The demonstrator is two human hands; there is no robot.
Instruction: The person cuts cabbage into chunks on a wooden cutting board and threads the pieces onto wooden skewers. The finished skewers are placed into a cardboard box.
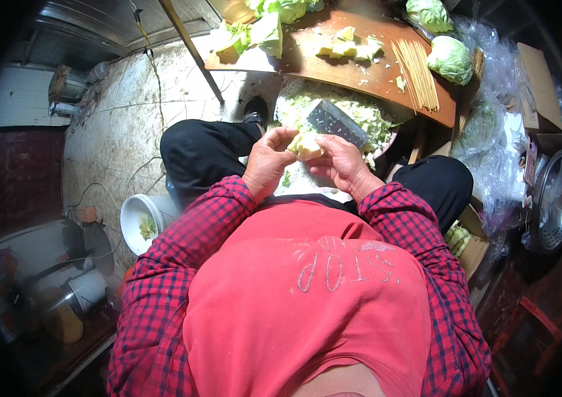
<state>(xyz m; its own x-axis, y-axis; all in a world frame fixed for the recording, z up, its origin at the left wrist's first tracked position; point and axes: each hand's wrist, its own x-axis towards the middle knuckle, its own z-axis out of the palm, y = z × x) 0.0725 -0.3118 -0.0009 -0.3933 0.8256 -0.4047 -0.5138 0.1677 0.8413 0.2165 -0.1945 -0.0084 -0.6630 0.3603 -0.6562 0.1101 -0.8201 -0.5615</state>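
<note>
Between my left hand (272,158) and my right hand (338,161) is a pale yellow piece of cabbage (306,145), pinched by the fingers of both. Just beyond them stands a basin of shredded cabbage (370,111), and a wide dark cleaver blade (336,122) flecked with shreds lies across it. On the wooden board (320,72) behind the basin rest a row of cut cabbage pieces (348,48), a bundle of thin wooden skewers (416,74) and loose cabbage leaves (267,35). A whole cabbage (450,59) sits at the board's right end.
A white bucket (134,224) with leaf scraps stands left of my leg. To the right are crumpled clear plastic bags (491,164), an open cardboard box (541,89) and a metal colander (557,208). Cables hang and trail over the tiled floor (112,109).
</note>
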